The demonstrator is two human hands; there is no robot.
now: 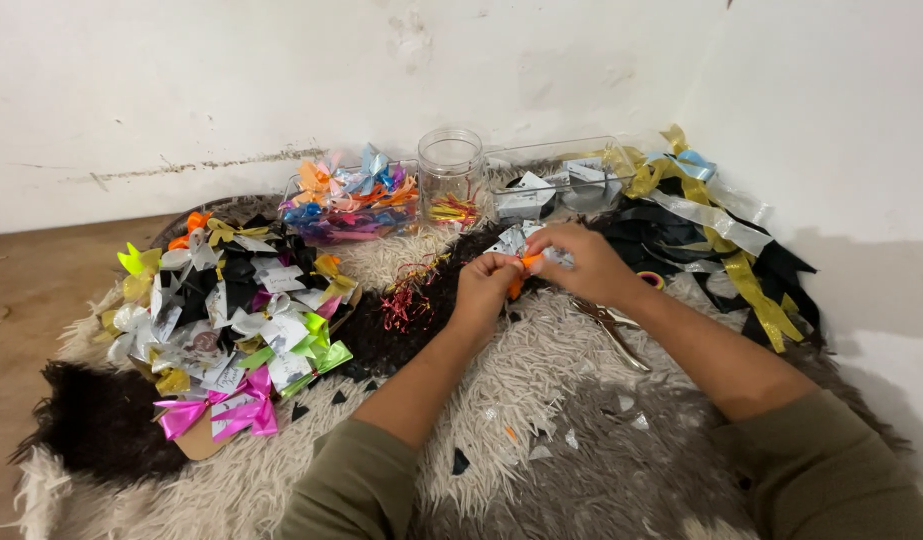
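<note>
Item: small orange ribbon piece, pinched between both hands above the shaggy rug; it looks light, thin and limp, likely slippery, best taken at its ends. Left hand and right hand meet knuckle to knuckle, fingers closed on it, forearms angled inward. Scissors lie beside the right wrist.
</note>
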